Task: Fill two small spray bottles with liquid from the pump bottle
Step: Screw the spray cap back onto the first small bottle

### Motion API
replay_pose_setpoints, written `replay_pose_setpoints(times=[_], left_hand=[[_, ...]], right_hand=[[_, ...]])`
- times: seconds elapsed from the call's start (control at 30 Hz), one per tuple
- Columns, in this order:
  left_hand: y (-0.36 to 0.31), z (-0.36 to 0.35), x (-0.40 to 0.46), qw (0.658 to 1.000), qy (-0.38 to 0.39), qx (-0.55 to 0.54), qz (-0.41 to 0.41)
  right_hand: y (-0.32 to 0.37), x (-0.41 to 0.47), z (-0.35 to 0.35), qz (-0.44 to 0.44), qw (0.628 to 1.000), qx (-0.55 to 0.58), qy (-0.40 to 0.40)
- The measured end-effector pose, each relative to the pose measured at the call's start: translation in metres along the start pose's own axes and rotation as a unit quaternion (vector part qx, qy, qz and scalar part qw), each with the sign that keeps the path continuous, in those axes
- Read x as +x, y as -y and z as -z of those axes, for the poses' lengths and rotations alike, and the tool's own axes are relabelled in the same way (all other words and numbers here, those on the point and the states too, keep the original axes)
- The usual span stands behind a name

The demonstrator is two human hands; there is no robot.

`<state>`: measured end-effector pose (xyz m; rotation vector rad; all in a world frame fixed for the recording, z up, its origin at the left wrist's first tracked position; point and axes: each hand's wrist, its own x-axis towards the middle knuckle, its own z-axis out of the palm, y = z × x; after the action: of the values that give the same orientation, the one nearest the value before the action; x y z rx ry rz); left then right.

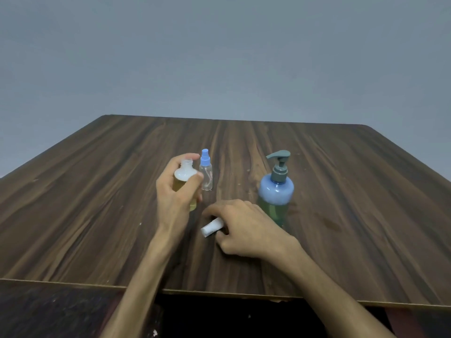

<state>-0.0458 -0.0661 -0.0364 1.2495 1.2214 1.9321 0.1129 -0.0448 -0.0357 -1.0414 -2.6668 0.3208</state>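
The left hand has its fingers wrapped round the open bottle, holding it upright just off or on the tabletop; I cannot tell which. It has no cap and yellowish liquid fills its lower part. The right hand rests low, fingers pinching a white cap. Just beside the held bottle stands the second spray bottle, clear, blue top on. The pump bottle stands apart to the right, part full. These small bottles look light, thin plastic, smooth and easy to tip or squeeze, so a grip round the body below the shoulder suits best. The pump bottle seems heavier and steadier.
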Motion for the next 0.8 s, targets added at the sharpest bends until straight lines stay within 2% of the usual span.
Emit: replay_pose_setpoints(times=[0.17,0.27,0.37,0.43,0.57,0.67,0.8], left_hand=[[0.000,-0.003,-0.001,0.998,0.013,-0.058,0.011],[-0.002,-0.003,0.003,0.996,0.016,-0.091,0.015],[-0.002,0.001,0.007,0.996,0.016,-0.082,-0.026],[-0.001,0.003,0.006,0.995,0.014,-0.086,-0.043],[0.002,0.003,0.002,0.993,0.036,-0.104,-0.049],[0.004,0.000,0.002,0.993,0.055,-0.096,-0.048],[0.003,-0.001,0.004,0.993,0.064,-0.084,-0.059]], right_hand=[[-0.005,0.015,0.001,0.028,0.999,-0.018,0.002],[-0.004,0.014,0.013,0.043,0.994,0.046,-0.091],[0.004,0.010,0.032,0.082,0.957,0.161,-0.227],[0.011,0.007,0.046,0.090,0.937,0.197,-0.276],[0.018,0.007,0.074,0.065,0.888,0.309,-0.334],[0.019,0.019,0.096,0.049,0.843,0.406,-0.349],[0.021,0.034,0.118,0.079,0.822,0.454,-0.335]])
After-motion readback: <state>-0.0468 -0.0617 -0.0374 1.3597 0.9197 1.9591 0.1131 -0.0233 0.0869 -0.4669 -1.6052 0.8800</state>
